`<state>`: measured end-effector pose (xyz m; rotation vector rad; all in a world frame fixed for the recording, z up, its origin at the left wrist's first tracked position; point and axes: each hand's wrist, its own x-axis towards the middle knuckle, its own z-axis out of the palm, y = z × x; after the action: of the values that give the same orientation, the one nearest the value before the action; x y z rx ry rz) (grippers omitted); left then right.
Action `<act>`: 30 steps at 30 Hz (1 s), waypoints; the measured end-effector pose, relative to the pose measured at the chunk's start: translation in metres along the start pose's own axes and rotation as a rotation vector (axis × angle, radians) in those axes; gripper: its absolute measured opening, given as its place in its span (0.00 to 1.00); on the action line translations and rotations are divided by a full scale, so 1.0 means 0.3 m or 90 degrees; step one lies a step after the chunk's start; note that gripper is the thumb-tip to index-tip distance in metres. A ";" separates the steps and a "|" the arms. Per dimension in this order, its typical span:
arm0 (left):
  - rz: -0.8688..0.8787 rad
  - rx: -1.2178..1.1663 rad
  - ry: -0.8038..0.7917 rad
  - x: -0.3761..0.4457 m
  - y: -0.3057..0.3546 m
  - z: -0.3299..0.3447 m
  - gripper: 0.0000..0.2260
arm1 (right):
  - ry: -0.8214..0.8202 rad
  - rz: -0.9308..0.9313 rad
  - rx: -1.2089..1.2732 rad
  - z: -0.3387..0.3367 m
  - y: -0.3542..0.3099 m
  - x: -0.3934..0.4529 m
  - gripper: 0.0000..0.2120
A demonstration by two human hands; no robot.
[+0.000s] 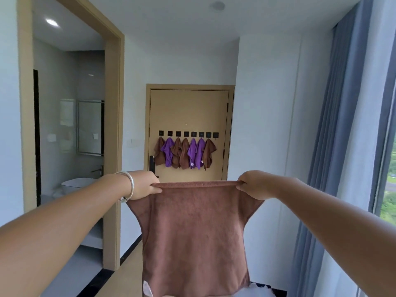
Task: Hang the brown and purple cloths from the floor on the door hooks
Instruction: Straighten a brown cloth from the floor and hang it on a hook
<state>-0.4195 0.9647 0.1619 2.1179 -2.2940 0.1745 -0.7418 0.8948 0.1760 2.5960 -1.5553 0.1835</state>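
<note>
A brown cloth (pixel 194 232) hangs spread out in front of me, held up by its top edge. My left hand (pixel 144 185) pinches the top left corner and my right hand (pixel 256 185) pinches the top right corner. Down the hallway stands a tan door (pixel 188 108) with a row of black hooks (pixel 188 134). Several brown cloths (pixel 184 153) and purple cloths (pixel 168 151) hang from those hooks. The hook at the far right (pixel 215 134) carries nothing. The held cloth hides the floor below it.
An open bathroom doorway (pixel 70 125) with a tan frame is on my left. White walls line the hallway. Blue curtains (pixel 334 146) and a window are on my right. Something white (pixel 257 289) lies low behind the cloth.
</note>
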 end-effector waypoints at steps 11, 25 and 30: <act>0.009 -0.001 -0.005 0.341 -0.335 0.065 0.17 | -0.024 0.015 -0.005 0.098 -0.099 0.457 0.17; -0.016 0.005 0.009 1.025 -0.553 0.135 0.17 | -0.007 0.002 0.025 0.191 0.089 1.151 0.14; -0.015 0.021 0.028 1.306 -0.609 0.124 0.17 | 0.006 0.004 0.021 0.206 0.186 1.429 0.15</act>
<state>-0.2678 0.5583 0.1719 2.1327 -2.2578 0.2575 -0.5876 0.4864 0.1852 2.6114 -1.5713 0.2239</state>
